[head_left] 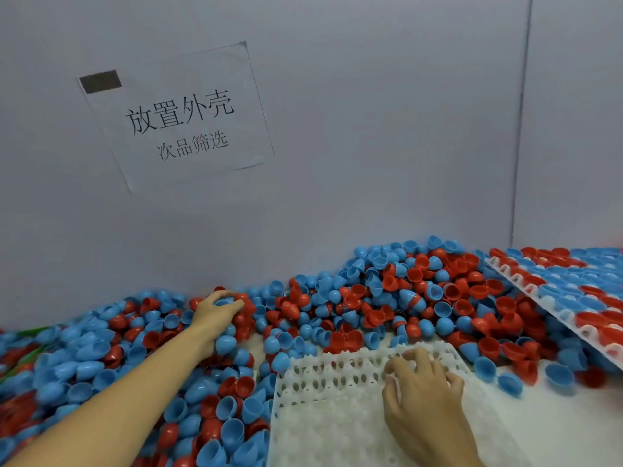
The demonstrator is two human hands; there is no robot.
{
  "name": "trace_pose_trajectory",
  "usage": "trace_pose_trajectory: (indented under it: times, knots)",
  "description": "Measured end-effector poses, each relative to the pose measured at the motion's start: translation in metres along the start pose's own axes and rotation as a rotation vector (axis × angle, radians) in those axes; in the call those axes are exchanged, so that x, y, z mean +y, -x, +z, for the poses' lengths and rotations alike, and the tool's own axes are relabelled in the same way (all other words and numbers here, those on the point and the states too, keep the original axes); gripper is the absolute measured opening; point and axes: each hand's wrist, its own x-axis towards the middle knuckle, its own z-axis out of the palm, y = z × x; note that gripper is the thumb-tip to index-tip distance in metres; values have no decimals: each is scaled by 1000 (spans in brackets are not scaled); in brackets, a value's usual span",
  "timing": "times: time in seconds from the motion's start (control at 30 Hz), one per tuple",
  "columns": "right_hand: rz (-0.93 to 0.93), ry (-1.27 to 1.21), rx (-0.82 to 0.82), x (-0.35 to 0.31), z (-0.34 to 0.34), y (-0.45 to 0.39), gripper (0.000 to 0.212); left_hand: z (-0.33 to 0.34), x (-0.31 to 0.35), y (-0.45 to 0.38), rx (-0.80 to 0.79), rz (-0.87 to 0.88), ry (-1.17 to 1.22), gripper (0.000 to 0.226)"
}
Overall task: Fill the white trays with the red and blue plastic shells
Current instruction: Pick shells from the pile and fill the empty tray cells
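— How far along was the job at that point?

— Partly, I'd judge. One white perforated plastic tray (pixel 569 298), leaning on the heap at the far right, was already packed with shells. The empty white moulded tray (pixel 330 409) in front of the person held nothing yet, so it all remained to fill.

— And the loose stock?

— A deep heap of red and blue dome-shaped plastic shells (pixel 371 298) ran along the foot of the pale grey wall (pixel 371 129) and spilled down the left side, right up against the empty tray's left and far edges.

— The hands?

— The left hand (pixel 219 310) reached far into the heap, fingers curled round a clutch of shells. The right hand (pixel 424 392) rested on the empty tray, fingers loosely bent and spread, holding nothing.

— Room to move?

— Tight on the left and back. A bare patch of white tabletop (pixel 556 426) lay right of the tray. A paper notice (pixel 182 119) hung on the wall.
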Motion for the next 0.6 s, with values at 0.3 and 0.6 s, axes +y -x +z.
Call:
trace_pose_trajectory:
  times: [0.3,0.6]
  knots:
    - [8,14,-19,-3,-5,1,13,-18,19,33,-83,-345,742,11]
    - [10,-28,73,-13,-24,4,15,-10,7,143,-114,-294,1062,20]
